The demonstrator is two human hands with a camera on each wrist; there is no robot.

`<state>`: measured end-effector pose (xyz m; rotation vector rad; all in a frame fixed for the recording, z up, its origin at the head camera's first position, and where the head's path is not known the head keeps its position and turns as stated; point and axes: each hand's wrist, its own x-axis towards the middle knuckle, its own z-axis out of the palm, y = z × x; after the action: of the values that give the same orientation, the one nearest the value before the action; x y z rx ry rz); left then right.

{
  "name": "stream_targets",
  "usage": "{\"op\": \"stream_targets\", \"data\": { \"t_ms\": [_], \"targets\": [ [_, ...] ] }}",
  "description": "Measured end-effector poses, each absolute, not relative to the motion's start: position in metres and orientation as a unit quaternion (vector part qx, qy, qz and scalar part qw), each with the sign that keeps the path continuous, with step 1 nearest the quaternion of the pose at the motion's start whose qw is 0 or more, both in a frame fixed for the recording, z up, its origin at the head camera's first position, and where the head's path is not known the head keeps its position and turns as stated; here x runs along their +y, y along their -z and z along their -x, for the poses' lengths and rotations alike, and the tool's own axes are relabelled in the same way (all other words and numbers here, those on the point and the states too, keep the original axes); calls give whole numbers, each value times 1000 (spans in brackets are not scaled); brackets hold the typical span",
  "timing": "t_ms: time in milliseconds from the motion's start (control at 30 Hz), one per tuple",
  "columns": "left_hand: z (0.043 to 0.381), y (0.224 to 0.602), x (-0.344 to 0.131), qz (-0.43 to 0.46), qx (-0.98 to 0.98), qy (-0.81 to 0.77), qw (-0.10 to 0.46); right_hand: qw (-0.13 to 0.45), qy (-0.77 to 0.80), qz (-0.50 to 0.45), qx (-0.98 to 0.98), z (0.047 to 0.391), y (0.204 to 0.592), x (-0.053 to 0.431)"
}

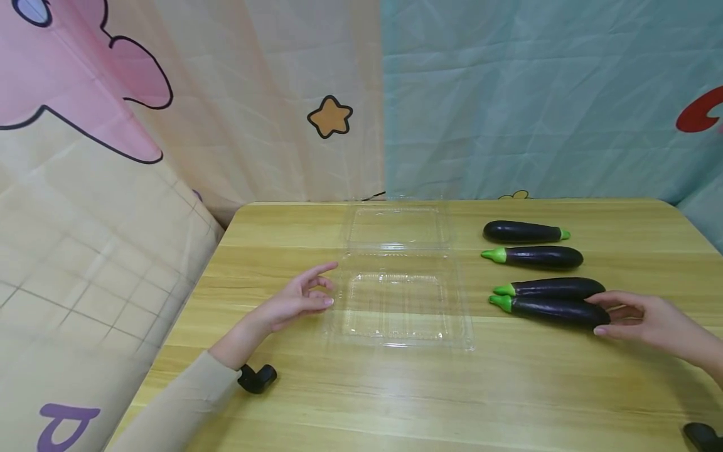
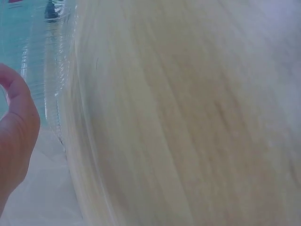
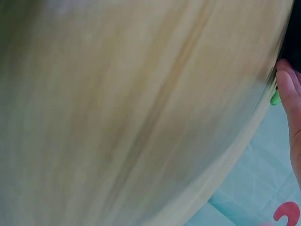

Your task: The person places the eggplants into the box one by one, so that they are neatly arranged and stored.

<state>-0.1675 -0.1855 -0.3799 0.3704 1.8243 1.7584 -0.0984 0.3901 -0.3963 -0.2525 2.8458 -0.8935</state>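
Observation:
My right hand point(image 1: 638, 317) is at the thick end of the nearest eggplant point(image 1: 553, 311), fingers over its far side and thumb at its near side. That dark purple eggplant lies on the table, its green stem pointing left, against another eggplant point(image 1: 556, 288). In the right wrist view, fingers point(image 3: 289, 92) touch a dark surface at the right edge. My left hand point(image 1: 299, 298) hovers at the left edge of a clear plastic clamshell box point(image 1: 464, 301), index finger extended, holding nothing. The box stands unfolded, its lid point(image 1: 446, 226) laid back toward the curtain.
Farther back on the right lie two more eggplants, one with its stem to the left point(image 1: 542, 257) and one with its stem to the right point(image 1: 519, 232). The wooden table point(image 1: 395, 395) ends at a patterned curtain point(image 1: 486, 113). Black wrist devices point(image 1: 258, 379) sit by both forearms.

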Motion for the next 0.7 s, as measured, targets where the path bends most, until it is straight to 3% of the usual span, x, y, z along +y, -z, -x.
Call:
{"op": "stream_targets", "data": {
  "t_ms": [700],
  "targets": [
    [167,378,-185,-136,680,-661,287,65,324,59,942,96,396,391]
  ]
}}
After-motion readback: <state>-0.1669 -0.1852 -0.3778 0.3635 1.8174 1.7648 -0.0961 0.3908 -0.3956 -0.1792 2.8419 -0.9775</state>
